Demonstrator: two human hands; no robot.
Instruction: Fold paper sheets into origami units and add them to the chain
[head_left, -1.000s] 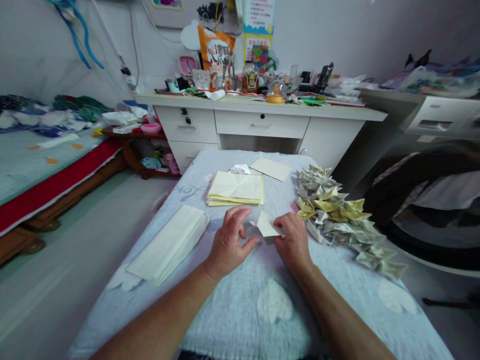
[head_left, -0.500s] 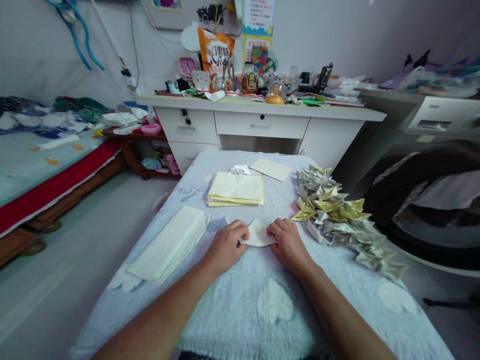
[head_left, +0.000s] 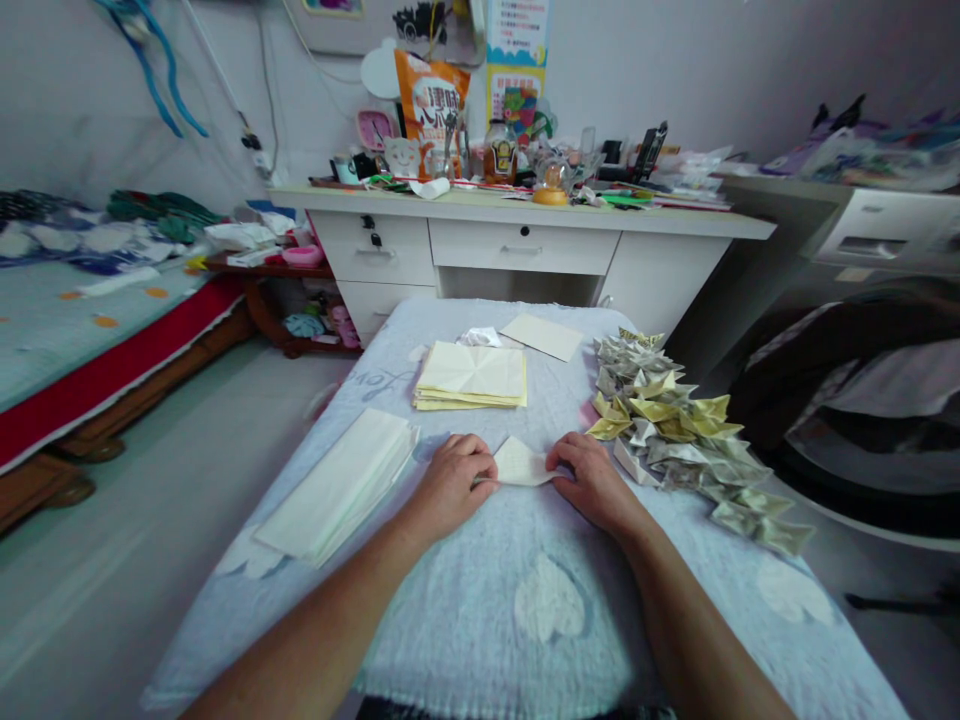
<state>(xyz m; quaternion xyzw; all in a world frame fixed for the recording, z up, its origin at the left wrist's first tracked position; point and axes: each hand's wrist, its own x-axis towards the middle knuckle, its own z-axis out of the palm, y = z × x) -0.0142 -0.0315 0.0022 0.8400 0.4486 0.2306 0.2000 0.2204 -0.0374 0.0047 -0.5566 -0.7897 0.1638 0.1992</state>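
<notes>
Both ends of a pale paper (head_left: 519, 462) are pinched, one by the left hand (head_left: 454, 480), the other by the right hand (head_left: 591, 480), over the middle of the cloth-covered table (head_left: 465, 610). Its peak points forward. A stack of sheets (head_left: 472, 372) lies beyond it, long folded papers (head_left: 337, 487) to the left, folded paper shapes (head_left: 686, 450) to the right.

Side corners of paper (head_left: 519, 465) apparently hidden by fingers (head_left: 477, 464); washing machine (head_left: 896, 228) cut off right.

Cream paper (head_left: 519, 465) at centre; pale blue cloth (head_left: 450, 620) (white hearts (head_left: 550, 600) pattern it) below; gold-and-grey folded shapes (head_left: 679, 425) at right.
</notes>
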